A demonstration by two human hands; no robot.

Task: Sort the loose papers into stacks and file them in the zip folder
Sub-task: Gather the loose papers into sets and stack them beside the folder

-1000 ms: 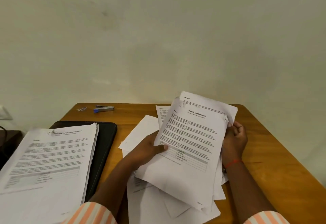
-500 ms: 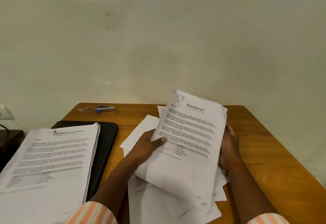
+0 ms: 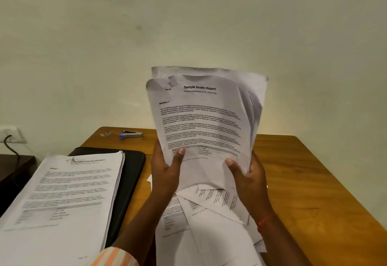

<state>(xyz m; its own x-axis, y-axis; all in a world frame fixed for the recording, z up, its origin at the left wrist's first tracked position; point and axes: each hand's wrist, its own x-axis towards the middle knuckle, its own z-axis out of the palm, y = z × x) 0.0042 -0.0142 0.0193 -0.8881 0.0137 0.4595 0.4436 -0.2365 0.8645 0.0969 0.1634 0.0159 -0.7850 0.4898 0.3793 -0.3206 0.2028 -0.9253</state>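
Above the wooden surface [image 3: 314,182], the left hand [image 3: 165,171] and right hand [image 3: 249,177] hold a bundle of sheets [image 3: 205,119] upright by its lower edge. Each hand has its thumb on the front face and its fingers clamped round the back.

Change: one second ago the bundle lay tilted low over the loose papers [image 3: 209,223], top sheets fanned. Now it is raised, nearly vertical, with its edges closer together but the upper corners still curled and uneven. Judgement: one document type is being gathered and squared; this stack is not yet set down.

Other task items: a sorted stack [image 3: 62,192] rests at left on the black zip folder [image 3: 129,173], which lies flat. Nothing can be seen filed in it.

Legible: front sheet headed "Sample Health Report", with "Section 1" below and a table near the foot; the body text is too small. The left stack's title is blurred, ending perhaps in "Documentation".

Also present: a stapler [image 3: 132,134] at the far edge.
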